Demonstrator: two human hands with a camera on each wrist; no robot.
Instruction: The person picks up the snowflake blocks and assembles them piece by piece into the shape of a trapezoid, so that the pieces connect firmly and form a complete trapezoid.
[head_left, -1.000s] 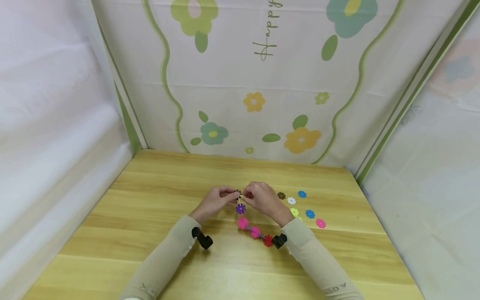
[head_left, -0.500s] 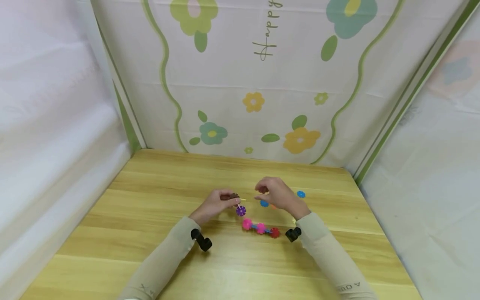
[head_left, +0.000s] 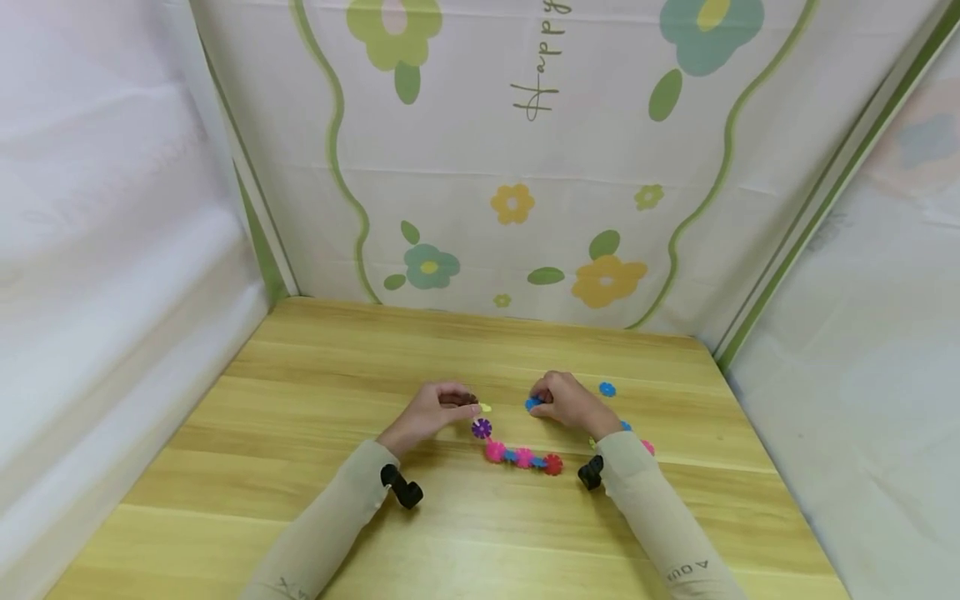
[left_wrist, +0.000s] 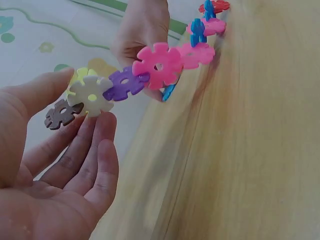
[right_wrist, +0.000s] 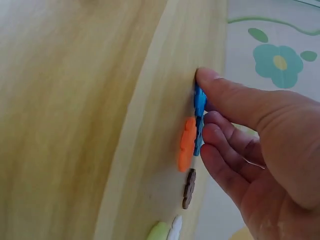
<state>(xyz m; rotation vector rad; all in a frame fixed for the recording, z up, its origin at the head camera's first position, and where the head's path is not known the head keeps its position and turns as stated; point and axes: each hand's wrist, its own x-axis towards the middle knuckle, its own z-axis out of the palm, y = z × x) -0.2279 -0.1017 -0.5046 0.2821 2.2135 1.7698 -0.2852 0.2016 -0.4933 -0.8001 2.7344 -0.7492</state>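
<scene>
A chain of flower-shaped interlocking discs [left_wrist: 158, 66] runs from red through pink and blue to purple, white, yellow and brown. My left hand [head_left: 429, 414] holds its far end, pinching near the yellow disc [left_wrist: 82, 79] and white disc [left_wrist: 91, 96] between thumb and fingers. The brown disc [left_wrist: 63, 114] sticks out past them. The red end [head_left: 552, 464] hangs low, toward the table. To the right, my right hand [head_left: 572, 402] pinches a blue disc [right_wrist: 199, 100] at the tabletop. Another blue disc [right_wrist: 198, 140] shows just by its fingers.
An orange disc [right_wrist: 187, 145], a brown disc [right_wrist: 189, 189], a white disc [right_wrist: 175, 229] and a light green disc [right_wrist: 158, 231] lie near the right hand. Farther back lies a blue disc [head_left: 607, 389]. Patterned cloth [head_left: 450, 150] encloses the wooden table [head_left: 300, 500].
My right hand has left the chain's end, moved right and lowered to a blue disc, which it now pinches. My left hand keeps its hold while the chain's red end has swung rightward.
</scene>
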